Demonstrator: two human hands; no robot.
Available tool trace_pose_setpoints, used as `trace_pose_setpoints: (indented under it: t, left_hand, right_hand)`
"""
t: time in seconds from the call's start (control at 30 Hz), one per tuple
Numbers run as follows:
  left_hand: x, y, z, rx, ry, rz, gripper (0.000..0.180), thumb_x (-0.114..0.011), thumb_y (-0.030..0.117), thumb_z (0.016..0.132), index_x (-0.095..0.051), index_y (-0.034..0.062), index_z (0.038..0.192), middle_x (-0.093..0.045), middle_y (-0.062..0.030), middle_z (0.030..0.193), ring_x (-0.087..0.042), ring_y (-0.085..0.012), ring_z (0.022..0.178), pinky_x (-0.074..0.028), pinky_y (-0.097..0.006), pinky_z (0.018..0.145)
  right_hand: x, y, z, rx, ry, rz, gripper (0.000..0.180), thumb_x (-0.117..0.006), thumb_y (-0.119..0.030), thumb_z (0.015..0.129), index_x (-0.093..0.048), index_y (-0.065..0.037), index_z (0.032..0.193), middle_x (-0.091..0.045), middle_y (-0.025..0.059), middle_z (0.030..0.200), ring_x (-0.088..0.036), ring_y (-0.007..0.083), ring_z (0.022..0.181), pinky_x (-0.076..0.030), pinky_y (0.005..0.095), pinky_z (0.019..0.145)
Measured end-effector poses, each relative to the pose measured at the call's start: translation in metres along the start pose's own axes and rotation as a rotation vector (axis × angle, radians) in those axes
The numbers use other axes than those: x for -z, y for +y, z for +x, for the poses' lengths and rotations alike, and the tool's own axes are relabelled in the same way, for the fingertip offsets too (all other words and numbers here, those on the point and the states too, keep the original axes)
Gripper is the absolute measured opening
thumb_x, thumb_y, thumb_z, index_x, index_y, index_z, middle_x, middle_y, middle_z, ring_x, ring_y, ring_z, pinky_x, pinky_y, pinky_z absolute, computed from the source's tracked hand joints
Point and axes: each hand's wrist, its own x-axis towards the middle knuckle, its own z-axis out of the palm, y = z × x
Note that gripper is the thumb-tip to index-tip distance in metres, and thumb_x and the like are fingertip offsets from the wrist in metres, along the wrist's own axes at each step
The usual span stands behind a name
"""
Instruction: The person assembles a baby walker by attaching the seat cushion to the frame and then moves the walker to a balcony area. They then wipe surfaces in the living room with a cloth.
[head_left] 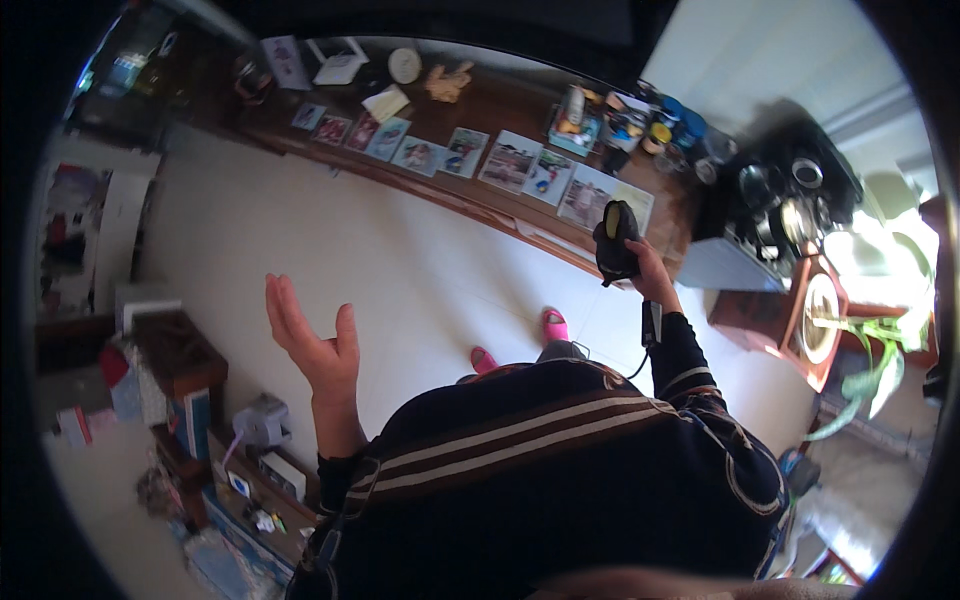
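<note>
From afar, I saw right hand (654, 272) clamped on dark shoe-like thing (617, 242) near cabinet (505, 108) edge; left hand (318, 350) spread, empty. Slackened grip, I judged, risked dropping it onto photos (510, 162).

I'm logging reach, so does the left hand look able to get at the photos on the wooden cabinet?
Probably, with a step or lean: the left hand is open and empty, and nothing visible blocks the photos.
</note>
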Motion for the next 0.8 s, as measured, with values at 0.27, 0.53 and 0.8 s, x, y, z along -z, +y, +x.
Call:
trace_pose_setpoints:
  t: [0.27, 0.53, 0.8]
  left_hand:
    - [0.053, -0.029, -0.027, 0.224, 0.040, 0.309, 0.071, -0.066, 0.024, 0.091, -0.036, -0.0003, 0.151, -0.035, -0.0271, 0.155, -0.036, -0.0439, 0.143, -0.033, -0.053, 0.116]
    - [0.118, -0.180, -0.069, 0.398, 0.209, 0.554, 0.071, -0.065, 0.037, 0.097, -0.036, 0.0023, 0.152, -0.036, -0.0252, 0.155, -0.039, -0.0445, 0.142, -0.038, -0.057, 0.113]
    - [0.183, -0.353, -0.095, 0.502, 0.376, 0.606, 0.071, -0.064, 0.040, 0.098, -0.036, 0.0042, 0.153, -0.038, -0.0258, 0.154, -0.039, -0.0445, 0.142, -0.038, -0.056, 0.113]
  right_hand:
    - [-0.135, -0.004, 0.105, -0.221, -0.217, 0.307, 0.039, -0.059, -0.017, 0.095, -0.058, 0.002, 0.129, -0.067, 0.0148, 0.126, -0.065, 0.0287, 0.115, -0.048, 0.0422, 0.107]
    - [-0.382, 0.015, 0.137, -0.324, -0.501, 0.310, 0.045, -0.059, -0.021, 0.095, -0.056, 0.003, 0.133, -0.063, 0.0175, 0.134, -0.061, 0.0325, 0.124, -0.043, 0.0472, 0.112]
    - [-0.626, 0.043, 0.160, -0.158, -0.575, 0.193, 0.043, -0.062, -0.027, 0.094, -0.061, -0.001, 0.129, -0.066, 0.0148, 0.130, -0.064, 0.0318, 0.117, -0.048, 0.0482, 0.106]
